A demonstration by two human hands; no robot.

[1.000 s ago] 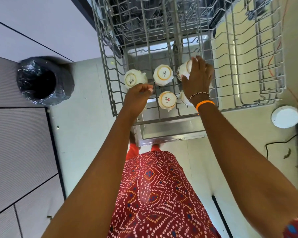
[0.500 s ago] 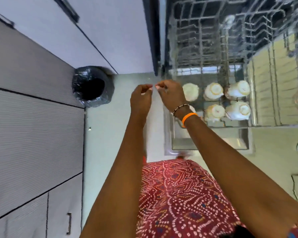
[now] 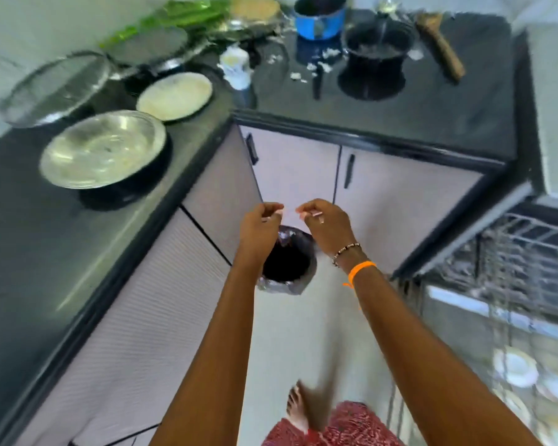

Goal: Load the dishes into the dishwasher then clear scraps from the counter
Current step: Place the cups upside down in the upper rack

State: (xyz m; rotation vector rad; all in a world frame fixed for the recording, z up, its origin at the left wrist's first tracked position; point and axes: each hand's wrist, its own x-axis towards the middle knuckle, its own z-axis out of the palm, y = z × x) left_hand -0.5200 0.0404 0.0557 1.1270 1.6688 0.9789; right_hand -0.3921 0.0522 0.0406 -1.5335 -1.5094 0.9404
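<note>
Holding both hands up close together, fingertips nearly touching, the left hand and right hand have curled fingers; whether they pinch anything is too blurred to tell. Directly below them stands a black-lined bin on the floor. Far to the right, white cups sit in the dishwasher rack. Beyond the hands, on the dark counter, lie a steel plate, a white plate and white scraps.
</note>
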